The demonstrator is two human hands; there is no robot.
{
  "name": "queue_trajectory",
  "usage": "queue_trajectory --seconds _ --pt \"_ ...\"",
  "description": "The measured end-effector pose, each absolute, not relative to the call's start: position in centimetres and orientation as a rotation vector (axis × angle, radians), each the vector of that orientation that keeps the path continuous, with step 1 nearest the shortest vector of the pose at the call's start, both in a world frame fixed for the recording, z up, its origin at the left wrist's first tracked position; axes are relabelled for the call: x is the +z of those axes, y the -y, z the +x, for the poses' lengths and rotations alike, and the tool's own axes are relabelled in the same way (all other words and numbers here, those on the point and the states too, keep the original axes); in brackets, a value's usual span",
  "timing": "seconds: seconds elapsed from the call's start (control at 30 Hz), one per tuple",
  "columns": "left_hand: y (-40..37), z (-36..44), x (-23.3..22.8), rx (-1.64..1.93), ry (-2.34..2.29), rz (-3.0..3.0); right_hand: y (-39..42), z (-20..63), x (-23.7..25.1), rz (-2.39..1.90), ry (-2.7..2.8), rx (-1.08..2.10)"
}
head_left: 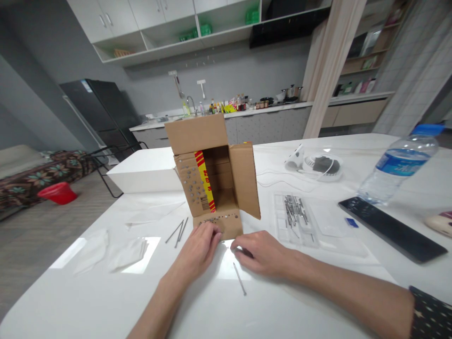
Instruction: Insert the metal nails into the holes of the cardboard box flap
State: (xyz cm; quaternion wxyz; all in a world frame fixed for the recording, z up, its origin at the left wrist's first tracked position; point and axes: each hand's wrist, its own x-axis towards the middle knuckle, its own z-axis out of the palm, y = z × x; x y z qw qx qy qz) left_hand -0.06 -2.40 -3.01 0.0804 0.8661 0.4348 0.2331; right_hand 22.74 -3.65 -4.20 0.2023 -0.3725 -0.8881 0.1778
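Note:
A cardboard box (219, 181) stands with its flaps spread, its left flap and lower flap dotted with grey nail heads. My left hand (203, 242) rests on the lower flap (231, 226), fingers curled and pressed together near its front edge; whatever they hold is hidden. Just right of it, my right hand (261, 252) lies low over the table, fingers bent inward towards the flap's corner. Anything in its fingertips is too small to name. One long nail (239, 278) lies in front of the hands. Several more nails (178, 231) lie left of the box.
To the right are a clear plastic case (294, 219) holding nails, a black slab-shaped object (391, 228), a water bottle (399, 165) and a white corded device (318, 165). A white box (144, 172) and folded tissues (127, 254) lie left.

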Motion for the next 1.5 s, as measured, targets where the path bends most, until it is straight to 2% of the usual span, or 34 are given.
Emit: queue_trajectory --seconds 1.0,1.5 --pt "2.29 -0.22 -2.64 1.186 -1.255 2.456 3.64 22.68 -4.1 -1.053 2.488 0.511" --pt "1.98 -0.26 -2.86 1.225 -1.155 2.553 3.65 22.67 -4.16 -1.05 2.497 0.484"
